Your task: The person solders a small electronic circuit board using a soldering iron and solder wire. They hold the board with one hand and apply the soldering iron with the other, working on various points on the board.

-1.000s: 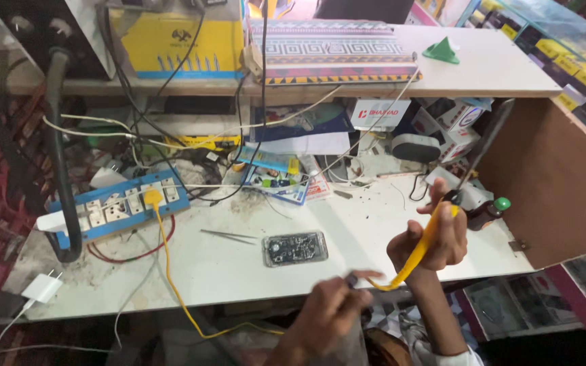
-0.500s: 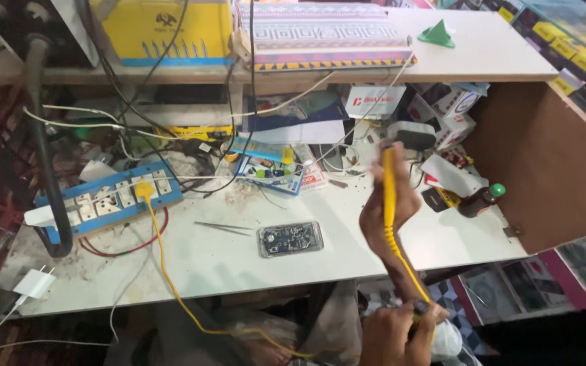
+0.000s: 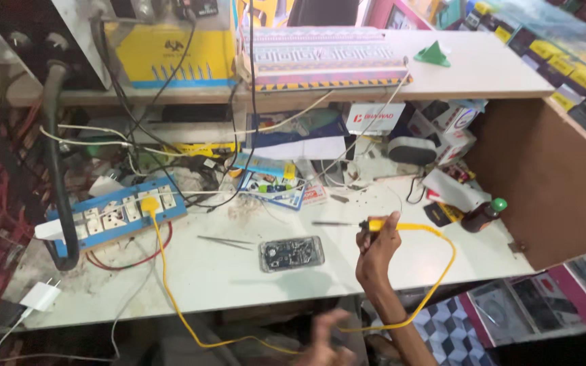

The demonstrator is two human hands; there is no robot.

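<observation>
The right hand (image 3: 375, 251) has its fingers (image 3: 366, 238) curled tight round the yellow soldering iron (image 3: 347, 224), whose metal tip points left, just right of and beyond the opened phone (image 3: 291, 253). The left hand (image 3: 325, 339), blurred near the bench edge, is spread open and holds nothing.

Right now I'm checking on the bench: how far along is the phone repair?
Done: the opened phone lies back-off on the table. In hand: the right hand grips the yellow soldering iron, tip above the table, not touching the phone. The tweezers lie unused. Left hand empty.
</observation>
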